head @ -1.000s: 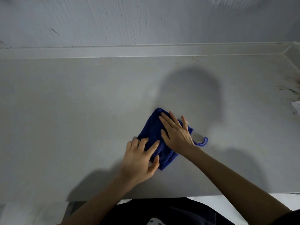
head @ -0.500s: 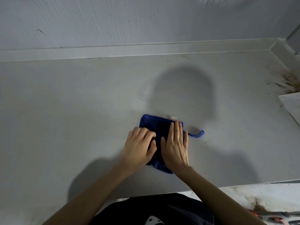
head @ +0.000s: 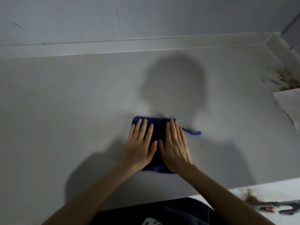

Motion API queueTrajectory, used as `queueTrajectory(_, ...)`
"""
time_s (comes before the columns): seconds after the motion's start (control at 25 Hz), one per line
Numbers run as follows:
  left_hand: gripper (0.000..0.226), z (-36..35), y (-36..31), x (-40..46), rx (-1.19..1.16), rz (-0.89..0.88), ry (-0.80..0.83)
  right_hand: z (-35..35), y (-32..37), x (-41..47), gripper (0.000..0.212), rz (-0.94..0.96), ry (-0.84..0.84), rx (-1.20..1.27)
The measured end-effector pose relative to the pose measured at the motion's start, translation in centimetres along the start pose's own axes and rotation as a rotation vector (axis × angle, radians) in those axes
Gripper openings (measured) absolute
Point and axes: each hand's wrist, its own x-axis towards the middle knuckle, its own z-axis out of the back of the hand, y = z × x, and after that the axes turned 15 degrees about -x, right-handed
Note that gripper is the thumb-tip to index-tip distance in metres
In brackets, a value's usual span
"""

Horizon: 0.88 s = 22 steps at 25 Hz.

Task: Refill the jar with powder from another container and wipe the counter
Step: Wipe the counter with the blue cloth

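Hands, two, left (head: 140, 146) and right (head: 174, 146), flat, fingers spread, on one blue cloth (head: 158, 127), grey counter (head: 65, 111)

Ahead of your hands: scuffed pale wall (head: 113, 17), low upstand (head: 129, 44). To your right: brown stains (head: 285, 78), white paper sheet (head: 290, 104).

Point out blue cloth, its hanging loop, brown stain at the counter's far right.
blue cloth (head: 158, 127): head view, top strip between the hands.
hanging loop (head: 194, 132): head view, loop's far end.
brown stain (head: 286, 78): head view, densest patch.

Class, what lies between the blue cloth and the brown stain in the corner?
Only bare counter separates cloth and stain, in the head view.
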Motion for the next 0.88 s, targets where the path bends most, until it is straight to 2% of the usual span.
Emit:
queueTrajectory(0.2, 0.061, -0.5, 0.2, 1.1, 0.009, 0.080, 0.013, 0.8, -1.2, 1.9, 0.069, 0.108, 0.077, -0.038)
queueTrajectory(0.44, 0.059, -0.8, 1.0, 3.6, 0.010, 0.104, -0.063, 1.3, -2.1, 5.4, 0.072, 0.176, 0.105, -0.039)
queueTrajectory(0.88, 0.056, -0.1, 4.4, 11.6, 0.006, 0.123, -0.099, 0.7, -2.6, 14.4, 0.075, 0.202, 0.093, -0.060)
